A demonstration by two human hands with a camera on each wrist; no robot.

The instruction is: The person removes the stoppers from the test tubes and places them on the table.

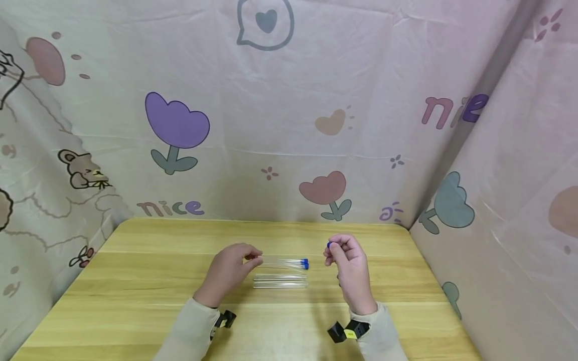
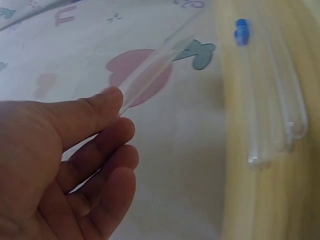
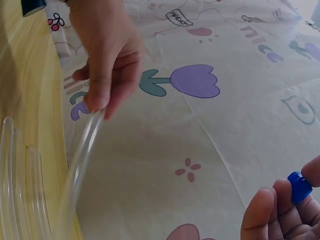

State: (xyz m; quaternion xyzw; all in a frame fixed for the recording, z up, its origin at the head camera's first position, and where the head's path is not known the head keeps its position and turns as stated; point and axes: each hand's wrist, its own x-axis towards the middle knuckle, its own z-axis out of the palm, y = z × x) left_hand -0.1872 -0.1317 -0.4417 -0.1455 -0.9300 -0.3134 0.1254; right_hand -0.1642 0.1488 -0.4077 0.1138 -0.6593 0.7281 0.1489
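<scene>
My left hand [image 1: 229, 271] pinches one end of a clear test tube [image 2: 152, 67] between thumb and index finger; the tube slants away from the fingertips, raised off the tabletop. In the head view its see-through body is hard to pick out. A small blue cap [image 3: 300, 187] is pinched between the thumb and fingers of my right hand [image 1: 353, 271], apart from the tube. Between the hands lie tubes with blue caps [image 1: 305, 264] at their right ends. Nearer to me, several clear tubes [image 1: 280, 281] without caps lie side by side.
The wooden table [image 1: 135, 301] carries all the tubes. A printed cloth [image 1: 253, 175] hangs behind its back edge and along both sides. Each wrist wears a small black camera, such as the right one [image 1: 347, 332].
</scene>
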